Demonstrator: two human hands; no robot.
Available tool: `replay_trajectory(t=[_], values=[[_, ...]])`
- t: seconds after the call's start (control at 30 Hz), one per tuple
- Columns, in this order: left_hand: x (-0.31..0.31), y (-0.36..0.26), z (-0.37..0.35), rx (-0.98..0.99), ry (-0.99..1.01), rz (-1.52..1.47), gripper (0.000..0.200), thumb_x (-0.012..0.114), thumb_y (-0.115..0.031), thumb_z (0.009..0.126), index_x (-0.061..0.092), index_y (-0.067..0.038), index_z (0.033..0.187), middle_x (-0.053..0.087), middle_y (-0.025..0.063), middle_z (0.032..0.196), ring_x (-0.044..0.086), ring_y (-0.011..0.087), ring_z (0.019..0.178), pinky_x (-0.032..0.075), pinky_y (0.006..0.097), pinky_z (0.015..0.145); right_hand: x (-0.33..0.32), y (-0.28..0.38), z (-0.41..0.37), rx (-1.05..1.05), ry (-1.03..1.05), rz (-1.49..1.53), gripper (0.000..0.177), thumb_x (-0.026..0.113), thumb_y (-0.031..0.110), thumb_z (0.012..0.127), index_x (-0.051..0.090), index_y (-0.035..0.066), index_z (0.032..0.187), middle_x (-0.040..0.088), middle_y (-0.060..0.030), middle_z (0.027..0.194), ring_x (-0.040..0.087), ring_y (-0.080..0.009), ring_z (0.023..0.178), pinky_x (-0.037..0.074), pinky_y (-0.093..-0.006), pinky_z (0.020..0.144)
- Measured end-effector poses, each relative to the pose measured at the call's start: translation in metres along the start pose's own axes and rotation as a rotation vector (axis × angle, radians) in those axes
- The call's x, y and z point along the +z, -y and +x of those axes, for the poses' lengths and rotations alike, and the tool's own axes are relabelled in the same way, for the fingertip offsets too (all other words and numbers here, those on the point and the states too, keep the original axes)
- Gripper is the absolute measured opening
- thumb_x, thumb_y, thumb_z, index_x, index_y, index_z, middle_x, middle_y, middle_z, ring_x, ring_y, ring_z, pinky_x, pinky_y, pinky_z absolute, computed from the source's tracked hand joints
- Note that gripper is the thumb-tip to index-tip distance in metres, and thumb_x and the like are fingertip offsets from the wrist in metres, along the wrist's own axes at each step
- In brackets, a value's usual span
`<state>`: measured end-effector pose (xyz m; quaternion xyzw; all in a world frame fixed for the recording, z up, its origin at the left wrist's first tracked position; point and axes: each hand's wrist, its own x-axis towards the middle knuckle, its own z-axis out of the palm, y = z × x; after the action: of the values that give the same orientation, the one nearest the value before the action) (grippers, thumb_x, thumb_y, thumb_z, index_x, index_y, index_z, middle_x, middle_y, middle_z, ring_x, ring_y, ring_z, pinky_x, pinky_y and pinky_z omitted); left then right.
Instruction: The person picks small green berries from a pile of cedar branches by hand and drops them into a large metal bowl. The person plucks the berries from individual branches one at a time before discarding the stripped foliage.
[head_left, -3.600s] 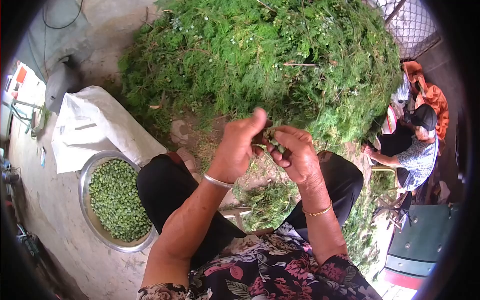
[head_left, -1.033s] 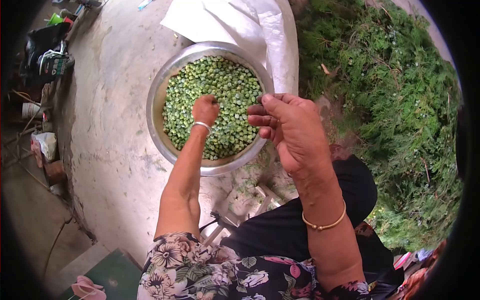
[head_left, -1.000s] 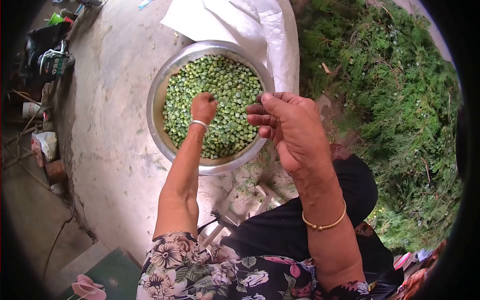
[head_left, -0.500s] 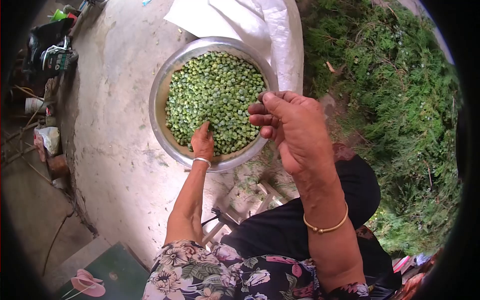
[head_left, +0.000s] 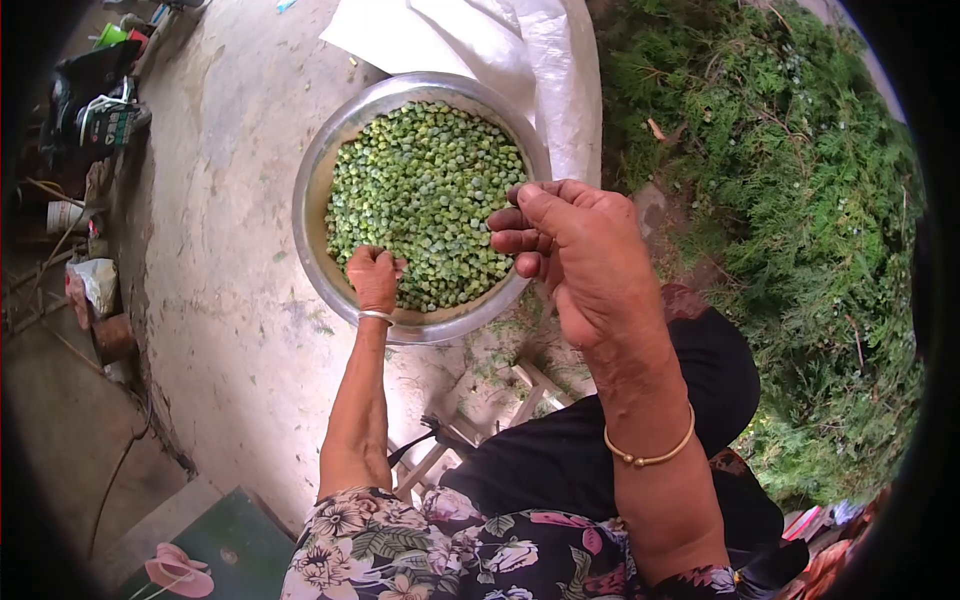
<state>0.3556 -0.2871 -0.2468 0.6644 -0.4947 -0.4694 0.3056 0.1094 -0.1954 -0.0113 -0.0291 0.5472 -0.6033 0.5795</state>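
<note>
A wide metal basin (head_left: 312, 215) is filled with small green seed cones (head_left: 425, 190). My left hand (head_left: 374, 275) is at the basin's near left side, its fingers curled closed on the surface of the cones. Whether any cone is inside those fingers is hidden. Raised over the basin's right rim, my right hand (head_left: 580, 240) has its thumb pressed to the index finger, while the other fingers curl loosely. Anything in that pinch is too small or too hidden to make out.
Leafy green conifer branches (head_left: 770, 200) lie heaped on the right. A white woven sack (head_left: 563, 90) lies behind the basin. A wooden stool (head_left: 535, 385) stands near my knee. Along the left are a white container (head_left: 65, 217) and a dark bag (head_left: 85, 95).
My left hand has moved left across the cones, and its fingers, outstretched before, are now curled. My right hand keeps its pinch almost in the same place.
</note>
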Motion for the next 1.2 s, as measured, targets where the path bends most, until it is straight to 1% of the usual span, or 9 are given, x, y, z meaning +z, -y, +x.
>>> replay_trajectory(t=[0.3, 0.37, 0.4, 0.57, 0.67, 0.9, 0.97, 1.07, 1.2], values=[[0.028, -0.023, -0.005, 0.181, 0.069, -0.153, 0.009, 0.056, 0.004, 0.076, 0.065, 0.002, 0.079, 0.062, 0.0084, 0.075, 0.061, 0.016, 0.058, 0.05, 0.0238, 0.055, -0.005, 0.007, -0.001, -0.011, -0.035, 0.004, 0.016, 0.055, 0.01, 0.088, 0.055, -0.004, 0.095, 0.062, -0.0119, 0.081, 0.058, -0.0141, 0.068, 0.043, -0.0209, 0.054], [0.04, -0.022, 0.003, 0.71, -0.084, 0.473, 0.009, 0.064, -0.002, 0.074, 0.065, -0.001, 0.082, 0.06, 0.0114, 0.071, 0.06, 0.0217, 0.063, 0.049, 0.0287, 0.059, -0.008, 0.006, 0.0, 0.02, -0.021, 0.002, 0.016, 0.055, 0.01, 0.088, 0.055, -0.004, 0.095, 0.062, -0.0119, 0.082, 0.058, -0.0143, 0.068, 0.043, -0.0209, 0.054], [0.046, -0.028, 0.002, 0.73, -0.096, 0.587, 0.014, 0.069, -0.007, 0.071, 0.065, -0.003, 0.084, 0.056, 0.0142, 0.07, 0.058, 0.0278, 0.068, 0.046, 0.0342, 0.064, -0.008, 0.007, 0.0, 0.017, -0.023, 0.001, 0.016, 0.055, 0.01, 0.088, 0.055, -0.004, 0.095, 0.062, -0.0119, 0.082, 0.058, -0.0143, 0.068, 0.043, -0.0209, 0.054], [0.062, -0.021, 0.023, 0.776, -0.059, 0.771, 0.012, 0.069, -0.007, 0.07, 0.065, -0.005, 0.081, 0.058, 0.0132, 0.07, 0.059, 0.0291, 0.068, 0.046, 0.0364, 0.063, -0.011, 0.008, -0.001, 0.001, -0.011, 0.006, 0.017, 0.056, 0.01, 0.088, 0.055, -0.005, 0.096, 0.062, -0.0119, 0.082, 0.058, -0.0142, 0.068, 0.043, -0.0205, 0.054], [0.056, -0.006, 0.046, 0.491, -0.096, 0.299, 0.01, 0.07, -0.009, 0.07, 0.063, -0.002, 0.07, 0.061, 0.0146, 0.063, 0.059, 0.0271, 0.056, 0.047, 0.0345, 0.056, -0.01, 0.008, -0.002, -0.022, -0.066, 0.035, 0.015, 0.055, 0.01, 0.085, 0.057, -0.006, 0.086, 0.062, -0.0106, 0.076, 0.06, -0.0131, 0.062, 0.041, -0.02, 0.049], [0.054, -0.05, 0.042, 0.688, 0.194, 0.553, 0.012, 0.067, -0.006, 0.068, 0.067, 0.001, 0.078, 0.064, 0.0135, 0.065, 0.061, 0.019, 0.056, 0.047, 0.0314, 0.054, -0.008, 0.008, -0.005, -0.033, -0.039, 0.014, 0.017, 0.054, 0.011, 0.084, 0.058, -0.005, 0.082, 0.062, -0.01, 0.075, 0.059, -0.0126, 0.062, 0.042, -0.0201, 0.05], [0.068, -0.056, 0.041, 0.613, 0.234, 0.583, 0.015, 0.068, -0.006, 0.066, 0.068, 0.001, 0.079, 0.064, 0.0146, 0.065, 0.061, 0.0199, 0.054, 0.047, 0.0302, 0.052, -0.008, 0.008, -0.004, -0.03, -0.031, 0.017, 0.017, 0.054, 0.01, 0.084, 0.059, -0.005, 0.081, 0.062, -0.0097, 0.074, 0.059, -0.0128, 0.062, 0.041, -0.0207, 0.05], [0.089, -0.08, 0.026, 0.328, 0.277, 0.459, 0.017, 0.066, -0.009, 0.061, 0.066, 0.004, 0.072, 0.058, 0.0232, 0.058, 0.059, 0.0381, 0.053, 0.05, 0.0409, 0.053, -0.01, 0.008, -0.003, 0.011, 0.011, 0.004, 0.015, 0.055, 0.011, 0.088, 0.055, -0.004, 0.092, 0.062, -0.0119, 0.08, 0.059, -0.0133, 0.066, 0.043, -0.0194, 0.053], [0.111, -0.049, 0.036, 0.521, 0.04, 0.815, 0.015, 0.068, -0.013, 0.06, 0.062, 0.001, 0.061, 0.058, 0.0243, 0.062, 0.06, 0.0388, 0.06, 0.049, 0.0411, 0.054, -0.01, 0.009, -0.004, 0.008, 0.016, -0.001, 0.016, 0.056, 0.011, 0.088, 0.055, -0.004, 0.092, 0.063, -0.0121, 0.08, 0.059, -0.0129, 0.066, 0.043, -0.0193, 0.053]])
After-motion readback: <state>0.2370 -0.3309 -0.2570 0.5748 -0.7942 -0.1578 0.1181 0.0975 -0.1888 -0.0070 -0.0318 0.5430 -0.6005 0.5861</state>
